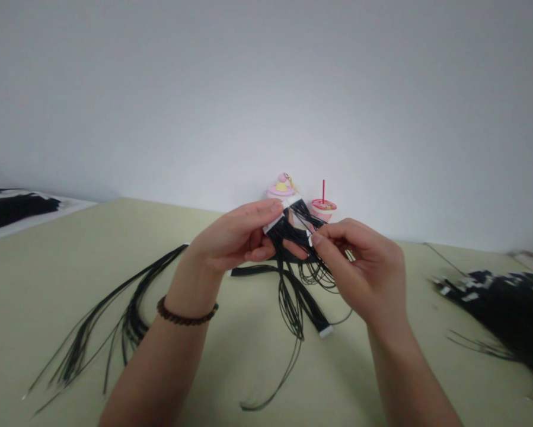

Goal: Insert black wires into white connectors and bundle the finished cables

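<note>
Left hand [233, 234] fingers clamped on white connector [275, 216] of black wires [293, 296]; right hand [364, 267] fingertips pinched on wires, partly hidden — blurred wire pile [501, 308] at worktop [115, 237] right edge.

The head camera looks forward and down, close above the left hand [230, 237], right hand [364, 279] and table [213, 367], facing the wall [266, 101].

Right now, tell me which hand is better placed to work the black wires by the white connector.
Likely the right hand: its fingertips pinch at the black wires beside the connector, while the left hand is taken up gripping the white connector.
</note>
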The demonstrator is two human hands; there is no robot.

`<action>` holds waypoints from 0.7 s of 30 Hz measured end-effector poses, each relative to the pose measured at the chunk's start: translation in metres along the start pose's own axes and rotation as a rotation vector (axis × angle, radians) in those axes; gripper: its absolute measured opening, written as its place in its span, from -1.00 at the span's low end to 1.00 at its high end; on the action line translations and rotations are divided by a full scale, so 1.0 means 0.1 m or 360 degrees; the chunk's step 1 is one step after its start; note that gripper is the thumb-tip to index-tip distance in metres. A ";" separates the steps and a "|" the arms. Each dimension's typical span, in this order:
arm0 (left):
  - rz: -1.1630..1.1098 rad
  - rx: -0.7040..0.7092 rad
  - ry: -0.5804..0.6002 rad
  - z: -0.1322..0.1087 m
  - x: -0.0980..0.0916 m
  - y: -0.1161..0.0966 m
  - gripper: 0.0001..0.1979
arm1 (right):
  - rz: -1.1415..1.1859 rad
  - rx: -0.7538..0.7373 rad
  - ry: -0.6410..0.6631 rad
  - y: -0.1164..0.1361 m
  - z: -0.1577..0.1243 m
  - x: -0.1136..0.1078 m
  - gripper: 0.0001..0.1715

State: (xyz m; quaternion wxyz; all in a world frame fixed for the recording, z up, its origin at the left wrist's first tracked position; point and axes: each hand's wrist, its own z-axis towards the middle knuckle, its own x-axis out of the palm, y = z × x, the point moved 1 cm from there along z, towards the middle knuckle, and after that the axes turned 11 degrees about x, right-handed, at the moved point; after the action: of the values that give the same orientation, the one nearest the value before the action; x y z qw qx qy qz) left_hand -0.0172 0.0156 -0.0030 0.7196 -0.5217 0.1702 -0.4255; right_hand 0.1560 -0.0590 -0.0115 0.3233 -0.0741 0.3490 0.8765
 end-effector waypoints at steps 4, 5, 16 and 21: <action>0.0002 0.0003 0.0014 0.00 0.00 0.01 -0.75 | -0.0021 0.0000 -0.0014 0.01 0.00 0.00 -0.86; -0.0004 0.0009 0.0015 0.01 0.00 0.01 -0.75 | -0.0018 -0.0005 -0.0014 0.01 0.00 0.00 -0.86; 0.0026 0.0021 0.0015 0.00 0.02 0.00 -0.73 | -0.0020 0.0062 -0.0083 -0.01 0.01 0.04 -0.83; 0.0017 0.0009 -0.0032 0.01 0.04 0.01 -0.76 | -0.0063 0.0041 -0.0067 0.00 0.01 0.06 -0.82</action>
State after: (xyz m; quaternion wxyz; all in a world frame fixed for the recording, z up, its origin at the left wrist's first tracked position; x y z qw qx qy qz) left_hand -0.0137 0.0131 -0.0028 0.7251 -0.5230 0.1645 -0.4167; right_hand 0.1516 -0.0557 -0.0128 0.3488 -0.0584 0.3517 0.8667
